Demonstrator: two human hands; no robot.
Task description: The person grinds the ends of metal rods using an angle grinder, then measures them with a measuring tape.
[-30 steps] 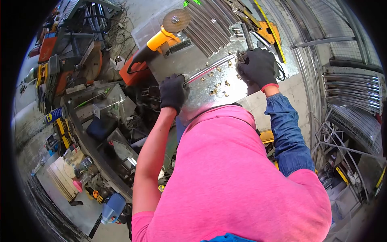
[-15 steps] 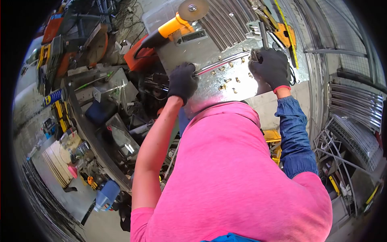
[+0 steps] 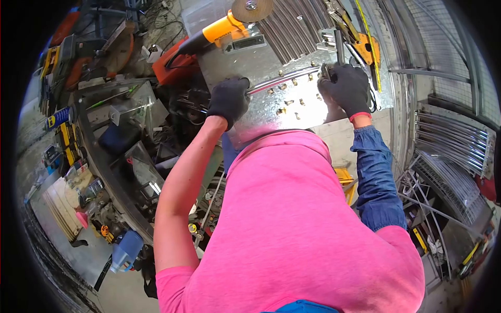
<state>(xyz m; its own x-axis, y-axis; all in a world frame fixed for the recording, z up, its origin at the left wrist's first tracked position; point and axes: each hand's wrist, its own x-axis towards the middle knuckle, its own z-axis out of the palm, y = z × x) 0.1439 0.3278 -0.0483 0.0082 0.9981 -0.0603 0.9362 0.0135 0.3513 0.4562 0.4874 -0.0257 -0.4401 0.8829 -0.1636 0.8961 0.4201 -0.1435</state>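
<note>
From the left, we find the orange case (image 3: 175,67) beyond the work table (image 3: 222,65), at its left side. The left hand (image 3: 229,100), in a dark glove, is curled closed around the left end of the metal rod (image 3: 284,80), near the table's left edge. The rod slants across the tabletop between the 2 hands, which are well apart. The grinder (image 3: 219,31) lies beyond it. Toward us, small metal pieces (image 3: 282,110) occupy the room between rod and near edge; the pink shirt (image 3: 292,208) closes off that edge. Behind the rod, the bundled tubes (image 3: 295,31) limit space. The right hand (image 3: 348,88), gloved, has bent fingers at the rod's right end; we cannot tell how tightly they grip. The yellow rule (image 3: 371,49) lies just beyond, near the right edge.
</note>
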